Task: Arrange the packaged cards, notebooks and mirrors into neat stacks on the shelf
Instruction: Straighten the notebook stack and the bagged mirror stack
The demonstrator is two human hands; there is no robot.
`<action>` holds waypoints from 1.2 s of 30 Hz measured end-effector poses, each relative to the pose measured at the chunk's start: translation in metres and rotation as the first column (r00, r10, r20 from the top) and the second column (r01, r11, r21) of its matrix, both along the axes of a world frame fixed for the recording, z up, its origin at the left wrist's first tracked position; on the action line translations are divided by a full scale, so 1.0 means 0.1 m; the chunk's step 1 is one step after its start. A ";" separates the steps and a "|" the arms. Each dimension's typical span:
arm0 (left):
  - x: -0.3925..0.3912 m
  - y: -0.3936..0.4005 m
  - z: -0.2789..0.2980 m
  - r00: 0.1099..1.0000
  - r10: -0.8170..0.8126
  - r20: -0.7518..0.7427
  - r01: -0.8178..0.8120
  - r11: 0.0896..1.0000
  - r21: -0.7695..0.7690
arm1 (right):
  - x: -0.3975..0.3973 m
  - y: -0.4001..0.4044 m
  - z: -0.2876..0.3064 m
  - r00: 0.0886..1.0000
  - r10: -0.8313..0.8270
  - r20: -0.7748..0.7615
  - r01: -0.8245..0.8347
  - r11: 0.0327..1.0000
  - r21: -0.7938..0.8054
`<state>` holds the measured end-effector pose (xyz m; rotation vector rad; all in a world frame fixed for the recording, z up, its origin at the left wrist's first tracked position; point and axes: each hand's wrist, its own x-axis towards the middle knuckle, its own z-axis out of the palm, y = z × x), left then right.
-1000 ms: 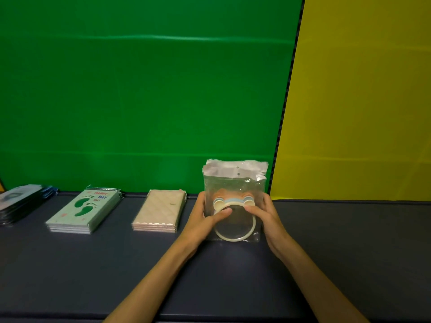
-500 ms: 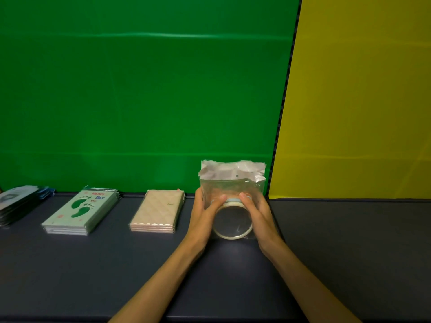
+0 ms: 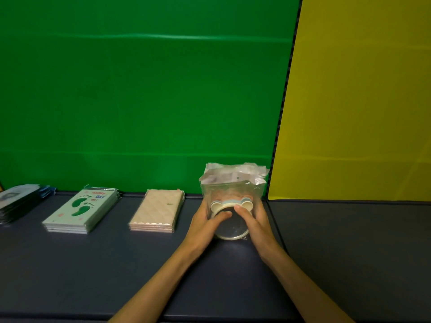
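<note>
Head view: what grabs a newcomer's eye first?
Both hands, the left hand and the right hand, grip a bundle of bagged mirrors standing on the dark shelf, right where the green wall meets the yellow wall. To its left lie a beige notebook stack and a stack of footprint cards.

"HAPPY DAY" on footprint card [image 3: 82, 208]

We see a pale mint card stack [image 3: 80, 210] printed with dark green footprints and red and blue lettering. Beside it, a beige-pink quilted notebook stack [image 3: 156, 210] with a diamond pattern. The clear-wrapped round mirrors [image 3: 231, 220] show cream, blue and pink rims. Behind, a green wall panel [image 3: 140, 89] meets a yellow wall panel [image 3: 361, 89], above the dark navy shelf surface [image 3: 93, 276].
</note>
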<state>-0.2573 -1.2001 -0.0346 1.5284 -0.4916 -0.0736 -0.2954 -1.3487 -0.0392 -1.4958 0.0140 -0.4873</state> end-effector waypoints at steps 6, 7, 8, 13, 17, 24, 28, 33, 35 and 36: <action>0.03 0.02 -0.05 0.999 -0.024 0.033 0.022 0.997 0.068 | -0.01 0.01 -0.01 0.999 0.044 0.021 -0.043 0.998 -0.044; 0.05 0.04 -0.05 0.998 -0.038 0.040 0.034 0.995 0.094 | -0.02 -0.01 -0.01 0.998 0.055 0.007 -0.054 0.996 -0.065; 0.06 0.07 -0.05 0.997 -0.055 0.053 0.048 0.991 0.123 | -0.03 -0.04 -0.02 0.997 0.071 -0.010 -0.071 0.994 -0.080; 0.11 0.15 -0.09 0.991 -0.077 0.110 0.052 0.975 0.215 | -0.03 -0.17 0.00 0.996 0.054 -0.076 -0.066 0.984 -0.167; 0.18 0.12 0.08 0.996 0.042 -0.078 -0.037 0.997 0.069 | 0.04 -0.24 0.14 0.984 0.042 -0.171 -0.076 0.977 -0.197; 0.40 0.12 0.09 0.914 0.087 -0.395 -0.006 0.980 0.201 | 0.21 -0.24 0.20 0.861 0.004 -0.508 -0.113 0.976 -0.184; 0.42 0.08 0.03 0.928 0.193 -0.320 -0.083 0.941 0.329 | 0.20 -0.15 0.21 0.847 -0.146 -0.512 -0.037 0.943 -0.330; 0.36 0.16 0.07 0.938 0.286 -0.195 -0.185 0.890 0.418 | 0.14 -0.22 0.24 0.820 -0.286 -0.496 -0.015 0.855 -0.519; 0.32 0.21 0.08 0.946 0.242 -0.218 -0.135 0.900 0.413 | 0.09 -0.26 0.24 0.818 -0.251 -0.518 -0.040 0.873 -0.487; 0.29 0.22 0.08 0.952 0.233 -0.200 -0.121 0.883 0.454 | 0.06 -0.27 0.24 0.817 -0.232 -0.528 -0.059 0.877 -0.477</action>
